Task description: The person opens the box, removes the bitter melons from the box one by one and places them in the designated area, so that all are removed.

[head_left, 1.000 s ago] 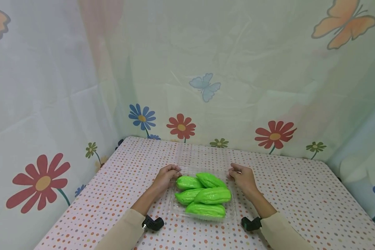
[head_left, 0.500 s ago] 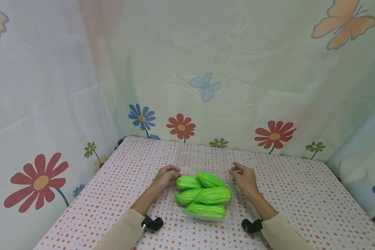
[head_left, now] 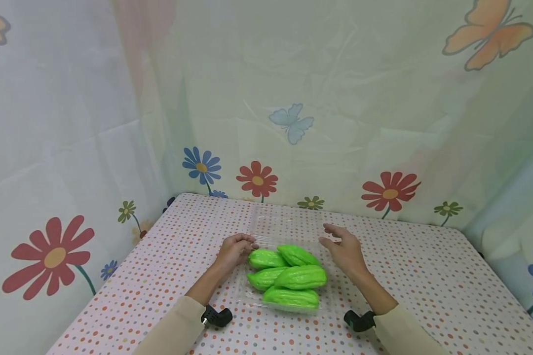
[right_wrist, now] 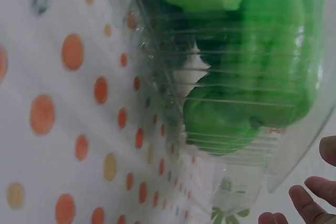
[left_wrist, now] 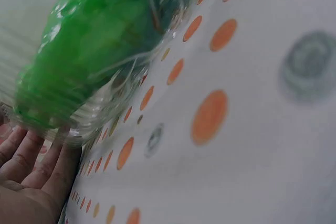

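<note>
A clear plastic clamshell container (head_left: 250,300) sits on the table, its see-through lid (head_left: 288,222) folded back behind it. Several glossy green bitter melons (head_left: 302,277) are piled inside. My left hand (head_left: 233,252) holds the container at its back left corner, near the hinge. The left wrist view shows the left fingers (left_wrist: 31,156) right against the ribbed wall, beside a bitter melon (left_wrist: 100,40). Beyond the back right corner, my right hand (head_left: 346,251) is raised with thumb and fingers spread. In the right wrist view its fingertips (right_wrist: 304,203) stand apart from the container wall.
A pink-white cloth with coloured dots covers the table (head_left: 408,281). Behind and beside it hang curtains (head_left: 360,98) printed with flowers and butterflies. A black camera is strapped on each wrist (head_left: 360,320).
My right hand has come off the container's right edge, its fingers spreading and moving up towards the lid. The left hand stays at its corner; the container has barely shifted.
</note>
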Motion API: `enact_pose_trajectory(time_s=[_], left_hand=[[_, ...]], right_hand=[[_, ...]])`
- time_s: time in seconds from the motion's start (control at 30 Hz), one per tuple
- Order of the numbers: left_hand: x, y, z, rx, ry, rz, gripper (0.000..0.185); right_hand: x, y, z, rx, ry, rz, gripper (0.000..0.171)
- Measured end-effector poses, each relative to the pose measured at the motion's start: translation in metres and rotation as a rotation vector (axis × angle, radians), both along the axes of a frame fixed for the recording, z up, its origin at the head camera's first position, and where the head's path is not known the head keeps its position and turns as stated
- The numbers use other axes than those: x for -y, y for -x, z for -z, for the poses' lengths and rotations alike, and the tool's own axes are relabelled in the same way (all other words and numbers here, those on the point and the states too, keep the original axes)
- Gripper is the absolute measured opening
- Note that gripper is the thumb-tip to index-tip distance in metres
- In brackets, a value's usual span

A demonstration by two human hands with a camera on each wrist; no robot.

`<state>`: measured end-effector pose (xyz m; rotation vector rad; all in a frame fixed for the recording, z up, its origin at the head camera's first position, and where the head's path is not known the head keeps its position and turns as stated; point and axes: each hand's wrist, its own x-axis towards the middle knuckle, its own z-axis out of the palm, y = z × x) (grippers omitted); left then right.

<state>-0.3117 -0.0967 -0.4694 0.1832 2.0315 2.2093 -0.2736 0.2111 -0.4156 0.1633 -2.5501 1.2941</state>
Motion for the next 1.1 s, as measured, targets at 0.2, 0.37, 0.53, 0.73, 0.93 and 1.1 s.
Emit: enact_pose_trajectory(time_s=[0.2, 0.37, 0.53, 0.73, 0.93, 1.1], left_hand=[[0.002, 0.002, -0.001, -0.03, -0.032, -0.035, 0.032], [0.005, 0.003, -0.003, -0.046, -0.062, -0.049, 0.032], [0.01, 0.002, -0.004, -0.042, -0.083, -0.111, 0.032], [0.015, 0.001, -0.005, -0.027, -0.098, -0.155, 0.029], [0.021, 0.002, 0.001, -0.039, -0.115, -0.19, 0.02], [0.022, 0.002, 0.0, -0.036, -0.152, -0.194, 0.017]], right_hand=[[0.013, -0.009, -0.009, -0.071, -0.045, -0.096, 0.042], [0.025, -0.017, -0.013, -0.082, -0.074, -0.188, 0.043], [0.035, -0.024, -0.015, -0.143, -0.109, -0.334, 0.04], [0.04, -0.03, -0.013, -0.154, -0.158, -0.515, 0.037], [0.046, -0.035, -0.007, -0.151, -0.226, -0.608, 0.043], [0.051, -0.041, -0.004, -0.143, -0.284, -0.607, 0.043]])
